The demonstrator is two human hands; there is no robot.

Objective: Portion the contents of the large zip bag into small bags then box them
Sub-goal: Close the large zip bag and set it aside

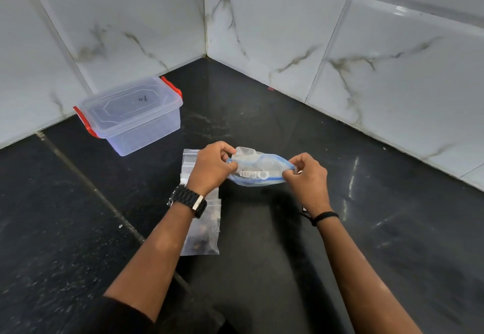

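1. Nearest the viewer, two bare forearms reach forward over a black, speckled stone worktop [262, 229]. The left wrist wears a black watch [189, 201]; the right wrist wears a thin black band [324, 215].
2. Just under and beside the left forearm, small clear zip bags [204, 229] lie flat on the worktop, overlapping one another. The nearest one holds some dark pieces; what they are cannot be made out.
3. A little farther, at the centre, both hands hold the large zip bag [258, 167] just above the worktop. It is clear plastic with blue seal strips and white lettering, crumpled, its mouth stretched sideways between the hands.
4. The left hand [213, 164] pinches the bag's left end with closed fingers and thumb.
5. The right hand [307, 176] pinches the bag's right end in the same closed grip.
6. Farther to the left, near the wall, stands a clear plastic box [133, 116] with its lid on and red clips at two ends, well apart from the bags.
7. Farthest away, white marble-patterned wall tiles [288, 32] meet in a corner behind the worktop.
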